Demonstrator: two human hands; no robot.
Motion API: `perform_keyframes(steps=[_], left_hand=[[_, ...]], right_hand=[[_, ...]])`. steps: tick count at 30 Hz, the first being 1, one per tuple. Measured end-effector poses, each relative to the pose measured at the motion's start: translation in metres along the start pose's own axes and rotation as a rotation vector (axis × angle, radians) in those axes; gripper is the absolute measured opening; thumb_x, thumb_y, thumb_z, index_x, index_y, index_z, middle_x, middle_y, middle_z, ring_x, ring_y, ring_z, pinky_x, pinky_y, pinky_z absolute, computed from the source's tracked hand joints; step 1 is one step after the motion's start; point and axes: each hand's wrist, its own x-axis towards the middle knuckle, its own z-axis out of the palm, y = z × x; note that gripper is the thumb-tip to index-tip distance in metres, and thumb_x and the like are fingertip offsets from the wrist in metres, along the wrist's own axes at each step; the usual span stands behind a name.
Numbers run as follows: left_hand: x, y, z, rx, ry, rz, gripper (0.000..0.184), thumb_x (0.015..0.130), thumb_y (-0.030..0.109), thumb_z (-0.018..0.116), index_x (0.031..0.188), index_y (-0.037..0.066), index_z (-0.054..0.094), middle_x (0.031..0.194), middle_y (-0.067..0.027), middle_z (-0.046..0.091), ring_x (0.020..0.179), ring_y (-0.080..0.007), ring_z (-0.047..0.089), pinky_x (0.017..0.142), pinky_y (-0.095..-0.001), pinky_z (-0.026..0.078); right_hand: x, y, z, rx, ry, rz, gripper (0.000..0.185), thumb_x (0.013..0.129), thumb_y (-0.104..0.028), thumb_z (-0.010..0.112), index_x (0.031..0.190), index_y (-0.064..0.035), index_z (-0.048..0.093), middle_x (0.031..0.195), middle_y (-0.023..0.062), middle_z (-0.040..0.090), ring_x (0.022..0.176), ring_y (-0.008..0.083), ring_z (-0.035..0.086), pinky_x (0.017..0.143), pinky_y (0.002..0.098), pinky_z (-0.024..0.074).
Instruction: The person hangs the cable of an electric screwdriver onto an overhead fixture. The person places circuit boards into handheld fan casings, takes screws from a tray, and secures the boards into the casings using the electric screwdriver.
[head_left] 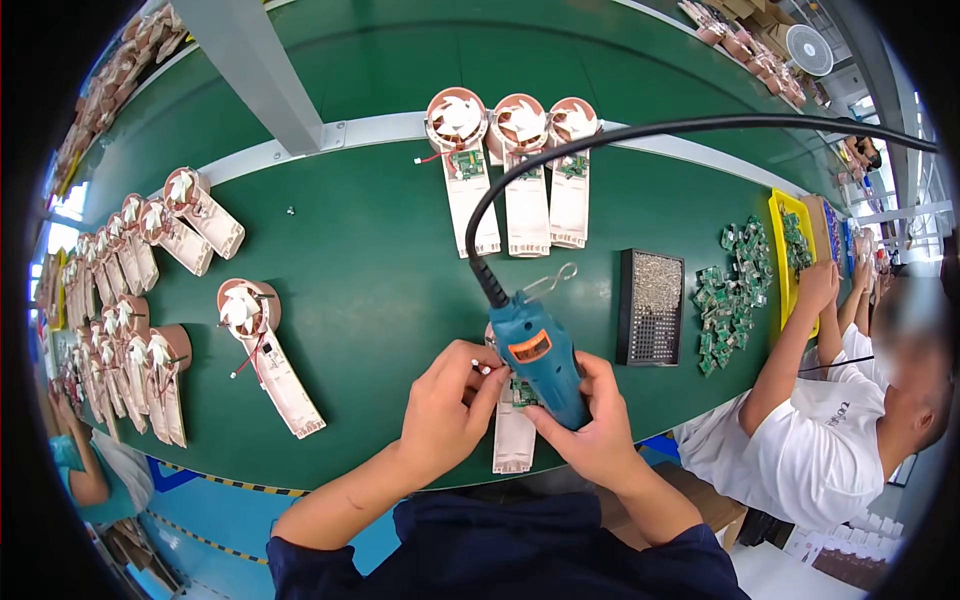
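Note:
My right hand [597,425] is wrapped round a blue electric screwdriver [545,365], its black cord rising from the top end. The screwdriver leans over a handheld fan half-shell [514,445], which lies on the table and carries a green circuit board [522,392]. Most of the fan's upper end is hidden behind the tool and my hands. My left hand [450,405] is closed beside the shell, thumb and fingers pinching a small white wire plug [482,368]. The screwdriver's tip is out of sight.
Open fan shells [525,190] stand at the back, one [270,360] lies left, and several crowd the far left. Right of the tool are a black screw tray [650,308], loose circuit boards [730,300] and a yellow bin [790,250]. A co-worker [820,430] sits at right. The cord [640,130] arches overhead.

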Motion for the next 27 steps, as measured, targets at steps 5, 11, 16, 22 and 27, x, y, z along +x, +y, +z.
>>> perform_keyframes(steps=[5, 11, 16, 22, 27], left_hand=[[-0.001, 0.000, -0.001, 0.028, -0.025, -0.061, 0.015, 0.088, 0.000, 0.066, 0.096, -0.001, 0.054, 0.084, -0.0101, 0.062, 0.063, -0.0190, 0.067, 0.055, -0.0298, 0.054], [0.001, 0.001, -0.002, -0.030, -0.029, 0.042, 0.011, 0.088, -0.002, 0.065, 0.099, -0.001, 0.062, 0.091, -0.0108, 0.058, 0.070, -0.0184, 0.065, 0.058, -0.0281, 0.055], [-0.002, 0.002, -0.004, 0.013, -0.088, 0.070, 0.015, 0.088, -0.003, 0.065, 0.102, 0.001, 0.067, 0.100, -0.0099, 0.056, 0.077, -0.0179, 0.064, 0.062, -0.0268, 0.056], [0.000, 0.005, -0.006, 0.010, -0.117, 0.033, 0.015, 0.087, -0.003, 0.065, 0.101, 0.000, 0.067, 0.102, -0.0090, 0.055, 0.082, -0.0159, 0.063, 0.063, -0.0251, 0.057], [0.001, 0.009, -0.007, 0.012, -0.113, -0.017, 0.012, 0.086, -0.004, 0.065, 0.098, -0.001, 0.067, 0.101, -0.0086, 0.054, 0.084, -0.0144, 0.062, 0.063, -0.0227, 0.055]], right_hand=[[0.003, 0.006, 0.006, -0.061, 0.071, -0.102, 0.061, 0.080, -0.010, 0.078, 0.128, -0.0019, 0.042, 0.086, 0.0124, 0.065, 0.079, 0.0181, 0.066, 0.070, 0.0303, 0.0517], [-0.005, 0.019, 0.005, -0.031, 0.156, -0.189, 0.058, 0.082, -0.009, 0.076, 0.128, -0.0005, 0.041, 0.103, 0.0112, 0.065, 0.082, 0.0155, 0.063, 0.073, 0.0299, 0.0508], [0.003, 0.017, 0.009, 0.350, 0.207, 0.128, 0.056, 0.082, -0.005, 0.076, 0.125, -0.0014, 0.039, 0.104, 0.0058, 0.063, 0.088, 0.0090, 0.057, 0.077, 0.0258, 0.0489], [0.010, 0.013, 0.008, 0.326, 0.151, 0.115, 0.058, 0.079, -0.008, 0.080, 0.122, -0.0024, 0.042, 0.102, 0.0047, 0.062, 0.088, 0.0097, 0.059, 0.077, 0.0265, 0.0501], [0.014, 0.009, 0.009, 0.324, 0.136, 0.188, 0.050, 0.079, -0.011, 0.079, 0.117, -0.0016, 0.047, 0.096, 0.0058, 0.065, 0.086, 0.0110, 0.062, 0.076, 0.0283, 0.0516]])
